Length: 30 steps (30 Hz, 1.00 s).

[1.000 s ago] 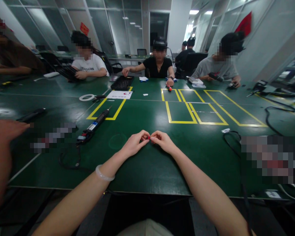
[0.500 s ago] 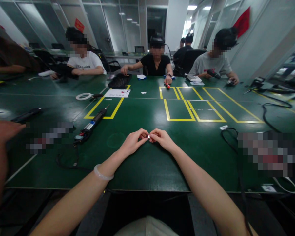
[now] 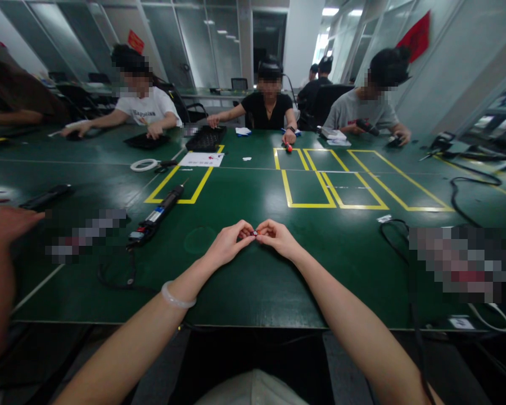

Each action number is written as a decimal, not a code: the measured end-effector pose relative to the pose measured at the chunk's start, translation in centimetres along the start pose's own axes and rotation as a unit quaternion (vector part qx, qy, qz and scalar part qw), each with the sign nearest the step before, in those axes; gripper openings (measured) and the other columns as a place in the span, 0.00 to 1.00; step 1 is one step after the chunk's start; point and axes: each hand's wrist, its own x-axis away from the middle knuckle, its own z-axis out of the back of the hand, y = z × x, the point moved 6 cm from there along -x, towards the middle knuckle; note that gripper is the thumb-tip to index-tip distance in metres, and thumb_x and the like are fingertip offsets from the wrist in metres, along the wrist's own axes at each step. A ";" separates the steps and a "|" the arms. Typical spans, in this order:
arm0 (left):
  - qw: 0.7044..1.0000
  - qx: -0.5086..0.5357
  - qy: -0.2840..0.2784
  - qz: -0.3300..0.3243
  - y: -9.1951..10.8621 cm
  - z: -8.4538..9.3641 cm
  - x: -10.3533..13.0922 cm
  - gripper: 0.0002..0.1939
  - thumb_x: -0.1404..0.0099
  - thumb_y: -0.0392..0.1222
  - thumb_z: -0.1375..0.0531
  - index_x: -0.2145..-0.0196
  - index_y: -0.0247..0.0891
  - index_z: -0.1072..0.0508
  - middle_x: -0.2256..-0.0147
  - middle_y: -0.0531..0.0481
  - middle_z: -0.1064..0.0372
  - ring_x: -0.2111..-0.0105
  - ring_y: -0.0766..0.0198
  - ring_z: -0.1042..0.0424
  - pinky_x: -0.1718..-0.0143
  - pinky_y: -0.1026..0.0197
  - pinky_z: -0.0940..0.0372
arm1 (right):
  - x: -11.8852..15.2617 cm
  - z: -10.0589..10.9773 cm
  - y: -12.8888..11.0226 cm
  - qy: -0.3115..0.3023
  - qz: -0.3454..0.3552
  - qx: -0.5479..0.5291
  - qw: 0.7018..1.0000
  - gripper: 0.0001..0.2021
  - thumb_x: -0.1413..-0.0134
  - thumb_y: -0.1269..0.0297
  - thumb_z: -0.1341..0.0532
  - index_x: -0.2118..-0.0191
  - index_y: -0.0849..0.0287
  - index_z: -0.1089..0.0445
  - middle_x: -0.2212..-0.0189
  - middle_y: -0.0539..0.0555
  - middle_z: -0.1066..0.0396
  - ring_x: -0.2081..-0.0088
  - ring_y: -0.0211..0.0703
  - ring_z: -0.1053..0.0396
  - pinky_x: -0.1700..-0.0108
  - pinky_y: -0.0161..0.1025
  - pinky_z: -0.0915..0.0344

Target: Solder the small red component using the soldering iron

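Note:
Just above the green table (image 3: pixel 253 292), near its middle, my left hand (image 3: pixel 231 241) and my right hand (image 3: pixel 277 237) meet at the fingertips. Both are closed in a pinch around one tiny object (image 3: pixel 255 233) with a light spot and a dark part. It is too small and too covered by fingers to name. A translucent bangle (image 3: pixel 177 297) circles my left wrist. To the left of my hands lies a black electric screwdriver (image 3: pixel 158 214), its tip pointing away from me.
Yellow tape outlines (image 3: pixel 312 206) mark the table beyond my hands. A cable (image 3: pixel 396 225) curls at right, near a blurred-out object (image 3: pixel 464 261). Someone's hand (image 3: pixel 12 222) rests at the left edge. Across sit several people, one beside a black tray (image 3: pixel 206 138).
My hands stay almost in place; the small object between my fingertips looks slightly turned. Across the table at left, a person has lowered a black tray to the table and reached sideways.

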 end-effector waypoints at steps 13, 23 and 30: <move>1.000 0.008 0.003 -0.004 -0.3 0.0 -0.1 0.11 0.34 0.48 0.45 0.60 0.39 0.30 0.63 0.51 0.29 0.65 0.65 0.30 0.61 0.62 0.35 | -0.1 0.0 0.0 0.000 0.002 0.014 1.000 0.14 0.54 0.59 0.33 0.63 0.60 0.34 0.74 0.47 0.32 0.74 0.34 0.35 0.70 0.34 0.39; 1.000 0.006 0.003 -0.006 -0.1 0.1 0.0 0.11 0.34 0.48 0.45 0.60 0.39 0.30 0.64 0.50 0.29 0.65 0.65 0.30 0.61 0.62 0.35 | 0.0 -0.1 -0.2 -0.003 0.006 0.001 1.000 0.15 0.53 0.59 0.33 0.62 0.60 0.33 0.73 0.48 0.31 0.73 0.34 0.34 0.68 0.34 0.37; 0.999 -0.017 0.045 0.011 -0.4 1.9 0.2 0.16 0.34 0.52 0.46 0.56 0.40 0.30 0.62 0.49 0.29 0.62 0.63 0.29 0.58 0.59 0.35 | -0.1 0.0 0.0 0.002 -0.002 -0.005 1.000 0.14 0.54 0.59 0.33 0.63 0.60 0.33 0.73 0.48 0.30 0.74 0.34 0.34 0.68 0.34 0.36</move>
